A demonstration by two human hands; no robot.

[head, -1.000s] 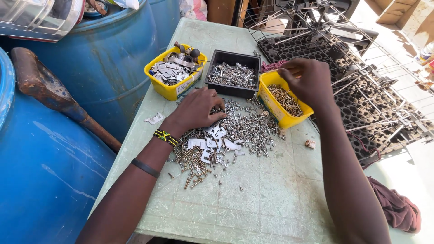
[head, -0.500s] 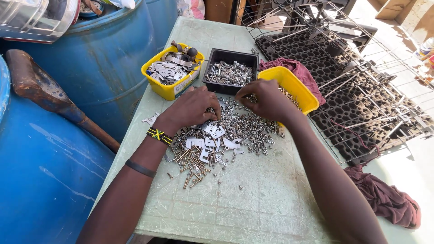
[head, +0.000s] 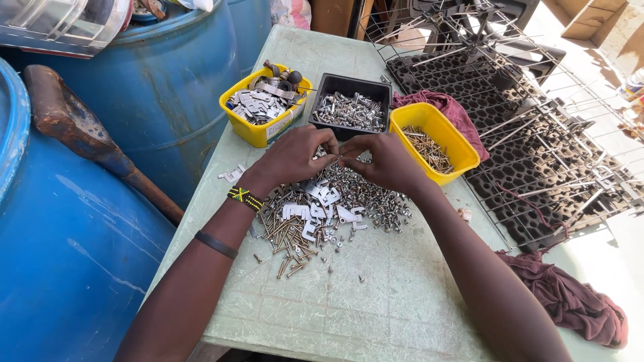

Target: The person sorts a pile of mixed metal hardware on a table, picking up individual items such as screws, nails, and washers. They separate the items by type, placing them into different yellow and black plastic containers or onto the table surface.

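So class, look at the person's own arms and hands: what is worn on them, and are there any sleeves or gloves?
Both arms are bare, with no sleeves or gloves. The left hand has two bands behind it: a woven bracelet in yellow, black and green at the wrist, and a plain dark band further up the forearm. The right hand and its wrist carry nothing.

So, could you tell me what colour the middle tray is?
Black, seen in the head view.

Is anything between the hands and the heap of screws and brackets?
Nothing visible. The left hand and right hand meet fingertip to fingertip right over the heap on the table.
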